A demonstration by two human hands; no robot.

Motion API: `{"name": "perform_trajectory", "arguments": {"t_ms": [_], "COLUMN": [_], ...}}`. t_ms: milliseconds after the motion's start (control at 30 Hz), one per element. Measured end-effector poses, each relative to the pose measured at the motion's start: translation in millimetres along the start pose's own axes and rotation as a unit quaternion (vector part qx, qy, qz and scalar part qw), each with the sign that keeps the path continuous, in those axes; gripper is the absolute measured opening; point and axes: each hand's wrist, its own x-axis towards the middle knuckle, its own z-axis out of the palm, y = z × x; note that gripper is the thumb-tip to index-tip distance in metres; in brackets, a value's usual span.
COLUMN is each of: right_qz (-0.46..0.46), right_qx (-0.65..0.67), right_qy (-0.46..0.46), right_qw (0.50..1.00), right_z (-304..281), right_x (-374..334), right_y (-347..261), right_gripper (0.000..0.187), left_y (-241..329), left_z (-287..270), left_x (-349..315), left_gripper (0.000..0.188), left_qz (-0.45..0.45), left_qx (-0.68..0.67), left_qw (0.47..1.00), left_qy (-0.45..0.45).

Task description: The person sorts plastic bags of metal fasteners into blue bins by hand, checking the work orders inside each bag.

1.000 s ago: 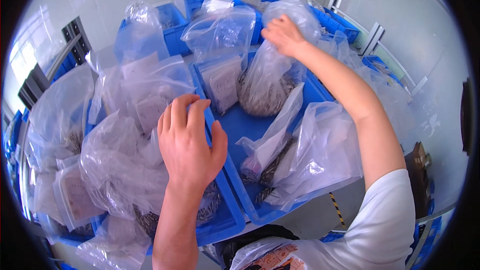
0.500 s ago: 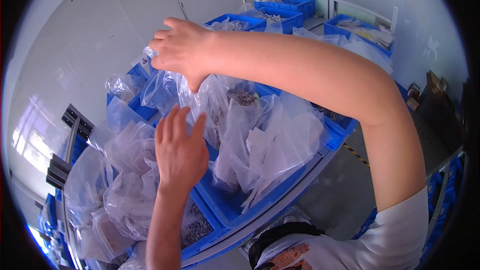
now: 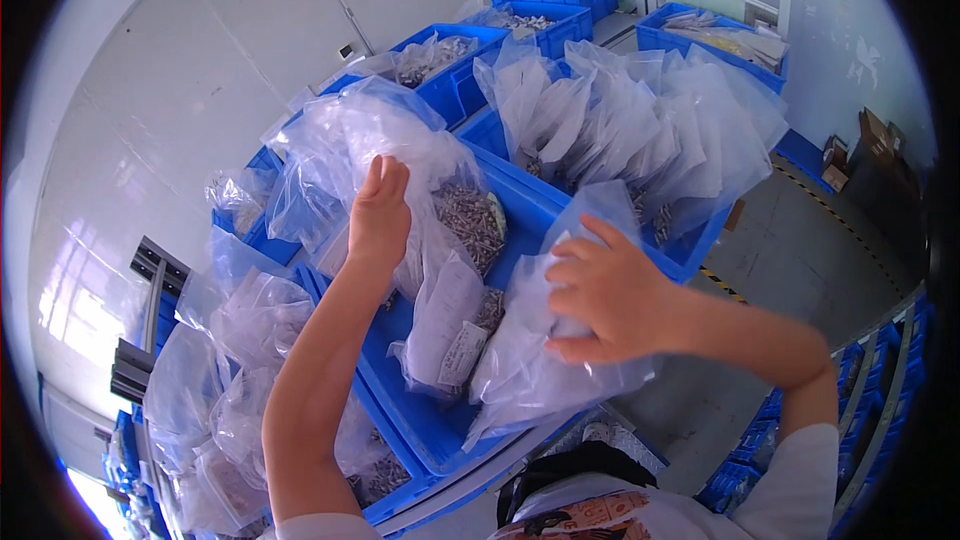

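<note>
Centre-left: my left hand (image 3: 382,212) pinches one bag (image 3: 385,130); centre-right: my right hand (image 3: 612,295), fingers spread, overlies a second bag (image 3: 525,355).

In the middle bin (image 3: 440,432), a large bag (image 3: 400,120) sits toward the back, a small bag (image 3: 440,340) in front of it, and a third bag (image 3: 530,350) to the small one's right. Left of this bin, heaped bags (image 3: 250,340) fill the left bin (image 3: 402,497). Behind and to the right, a row of bags (image 3: 640,130) stands in the right bin (image 3: 700,250). Far right, cartons (image 3: 877,138) rest beyond the bins.
</note>
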Motion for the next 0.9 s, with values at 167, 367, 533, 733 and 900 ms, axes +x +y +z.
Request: {"name": "perform_trajectory", "arguments": {"t_ms": [167, 367, 533, 733, 900], "right_qz": [0.028, 0.041, 0.032, 0.043, 0.037], "right_qx": [-0.008, 0.0, 0.005, 0.01, 0.01], "right_qy": [0.146, 0.21, 0.295, 0.325, 0.31], "right_qw": [0.989, 0.977, 0.955, 0.945, 0.95], "right_z": [18, 34, 45, 49, 46], "right_x": [-18, -19, -18, -15, -15], "right_y": [-15, -9, 1, 1, -5], "right_gripper": [0.039, 0.044, 0.045, 0.045, 0.042], "left_y": [-5, -4, -6, -16, 6], "left_z": [43, 71, 49, 35, 58], "left_x": [4, -7, -4, 6, 35], "left_gripper": [0.042, 0.038, 0.042, 0.051, 0.055], "left_qz": [-0.097, -0.121, -0.06, -0.009, -0.02], "left_qx": [-0.235, -0.265, -0.223, -0.203, -0.329], "left_qw": [0.963, 0.952, 0.968, 0.975, 0.941], "left_qy": [-0.093, -0.096, -0.097, 0.089, 0.076]}}
